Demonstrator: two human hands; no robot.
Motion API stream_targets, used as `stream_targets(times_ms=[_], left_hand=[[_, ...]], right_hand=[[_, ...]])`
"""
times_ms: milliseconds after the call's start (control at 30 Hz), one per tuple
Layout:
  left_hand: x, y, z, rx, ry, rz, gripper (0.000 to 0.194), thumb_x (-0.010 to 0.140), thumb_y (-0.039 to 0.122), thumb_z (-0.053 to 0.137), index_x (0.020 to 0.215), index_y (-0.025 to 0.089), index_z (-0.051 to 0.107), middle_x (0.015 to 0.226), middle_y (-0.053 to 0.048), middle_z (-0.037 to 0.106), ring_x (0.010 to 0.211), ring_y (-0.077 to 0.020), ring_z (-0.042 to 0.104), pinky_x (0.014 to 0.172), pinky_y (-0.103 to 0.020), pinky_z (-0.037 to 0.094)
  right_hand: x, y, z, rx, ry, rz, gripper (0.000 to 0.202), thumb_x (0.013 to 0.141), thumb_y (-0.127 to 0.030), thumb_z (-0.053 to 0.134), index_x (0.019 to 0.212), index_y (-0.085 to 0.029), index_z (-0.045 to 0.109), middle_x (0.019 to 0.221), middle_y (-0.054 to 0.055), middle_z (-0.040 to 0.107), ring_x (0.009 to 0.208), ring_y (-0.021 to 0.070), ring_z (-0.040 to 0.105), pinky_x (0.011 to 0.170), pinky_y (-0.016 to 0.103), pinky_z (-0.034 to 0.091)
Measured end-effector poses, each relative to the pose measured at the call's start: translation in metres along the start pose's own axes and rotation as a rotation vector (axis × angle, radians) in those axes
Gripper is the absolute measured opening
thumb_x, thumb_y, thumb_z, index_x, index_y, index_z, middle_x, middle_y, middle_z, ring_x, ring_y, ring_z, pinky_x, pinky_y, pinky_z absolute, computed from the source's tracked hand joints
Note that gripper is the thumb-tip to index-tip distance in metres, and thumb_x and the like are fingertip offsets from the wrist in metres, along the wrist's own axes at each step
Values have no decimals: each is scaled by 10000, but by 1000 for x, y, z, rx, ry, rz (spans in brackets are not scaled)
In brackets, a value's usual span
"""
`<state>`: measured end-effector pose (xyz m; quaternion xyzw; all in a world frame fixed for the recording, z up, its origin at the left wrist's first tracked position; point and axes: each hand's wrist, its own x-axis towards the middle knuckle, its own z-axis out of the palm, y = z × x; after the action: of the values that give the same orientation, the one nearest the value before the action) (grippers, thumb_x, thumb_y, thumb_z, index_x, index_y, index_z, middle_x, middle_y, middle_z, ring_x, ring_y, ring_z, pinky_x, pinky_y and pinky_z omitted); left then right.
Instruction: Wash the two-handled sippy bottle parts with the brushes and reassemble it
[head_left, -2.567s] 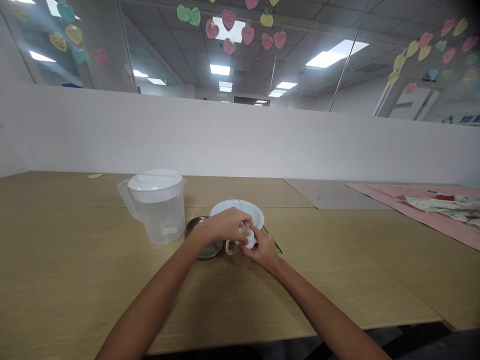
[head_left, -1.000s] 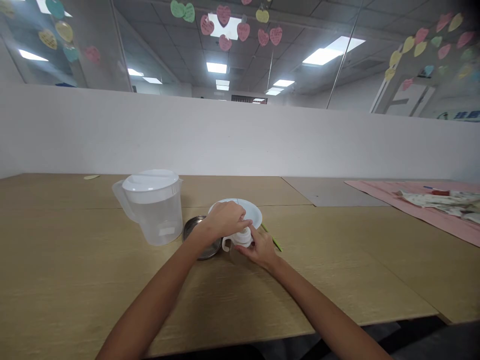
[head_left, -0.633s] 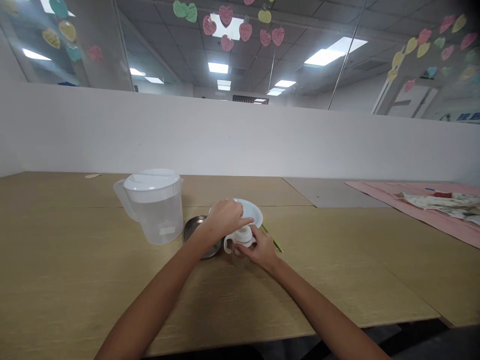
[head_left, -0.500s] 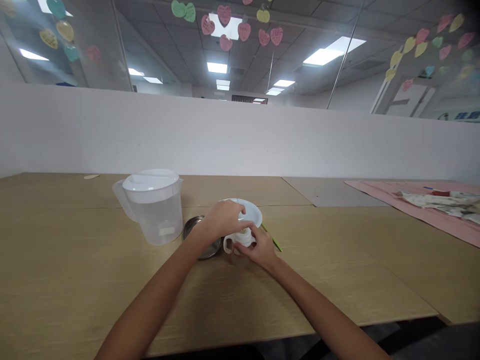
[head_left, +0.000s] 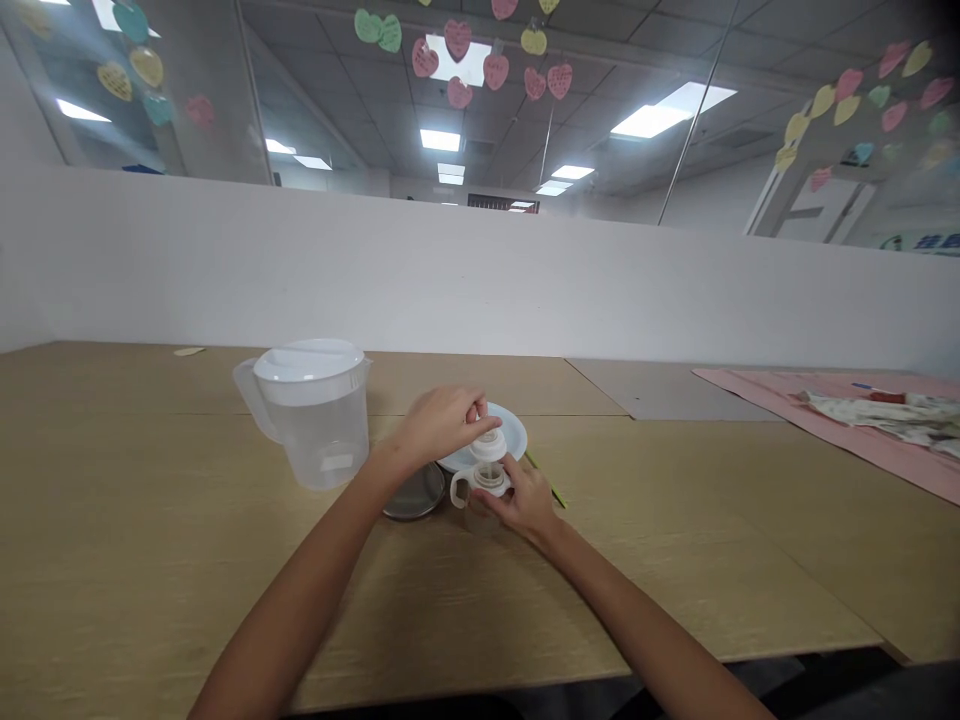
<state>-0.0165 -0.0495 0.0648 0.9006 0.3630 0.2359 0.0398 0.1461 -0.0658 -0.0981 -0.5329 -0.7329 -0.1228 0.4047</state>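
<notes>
Handled bottle point(head_left: 490, 486), mouth uncovered, is back from near edge of worktop point(head_left: 420, 620), right hand's point(head_left: 529, 500) grip closed round its collar, best held upright, left hand's point(head_left: 446, 420) grip pinching white lid point(head_left: 489, 446) just above, best level and centred, plate point(head_left: 514, 432) behind.

No text legible; blue characters point(head_left: 939, 242) at far right, writing on heart-shaped notes point(head_left: 457, 41) too blurred
</notes>
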Motion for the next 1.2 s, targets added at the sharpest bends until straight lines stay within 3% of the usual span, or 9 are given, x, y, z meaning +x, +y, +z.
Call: stream_targets(times_ms=[167,367,600,700,833,1033,1100,1200], left_hand=[[-3,-3,-11,-137,135,36,286,796,434,478,769,170,584,770,-18,635,667,-139,551,588,-240,393],[-10,6,-21,-332,221,112,249,827,372,466,877,172,606,891,-33,645,744,-124,590,683,-238,469],[-14,12,-27,-412,294,154,239,833,345,472,909,178,625,920,-43,638,801,-136,602,700,-239,500],[-12,6,-28,-433,370,119,249,815,355,506,921,170,633,921,-49,641,816,-143,599,706,-240,497],[3,-17,-11,-535,397,53,270,794,374,528,938,172,635,930,-56,643,822,-152,594,675,-241,504],[32,-70,43,-746,369,-206,313,753,355,543,929,109,622,807,-76,638,686,-136,586,529,-215,499],[36,-82,51,-761,402,-312,311,752,339,537,937,99,609,808,-84,640,647,-124,582,509,-207,489],[35,-92,48,-738,452,-386,305,751,331,537,936,97,598,780,-82,644,601,-115,573,499,-202,477]], right_hand=[[4,4,-9,-6,-10,-121,423,829,-487,412,1004,-147,593,785,89,616,769,191,563,682,279,422],[11,-4,-14,166,146,-144,283,844,-343,446,1016,-188,609,916,82,589,863,173,543,754,302,445],[10,-18,-16,315,383,-38,135,822,-252,469,807,-198,592,795,65,622,780,178,569,729,344,454],[11,-18,-18,403,479,93,134,818,-281,468,799,-188,562,788,68,618,771,177,571,722,340,461],[14,-11,-16,505,462,313,217,798,-372,475,803,-172,557,758,58,615,716,163,573,683,308,475],[23,8,-12,415,396,449,284,753,-415,499,740,-152,606,695,42,622,642,151,546,627,269,449],[25,17,-11,375,376,478,301,745,-431,498,717,-154,614,657,38,617,619,154,544,596,263,437],[27,30,-9,291,331,509,319,734,-450,498,703,-162,632,624,34,617,586,158,543,554,257,410]])
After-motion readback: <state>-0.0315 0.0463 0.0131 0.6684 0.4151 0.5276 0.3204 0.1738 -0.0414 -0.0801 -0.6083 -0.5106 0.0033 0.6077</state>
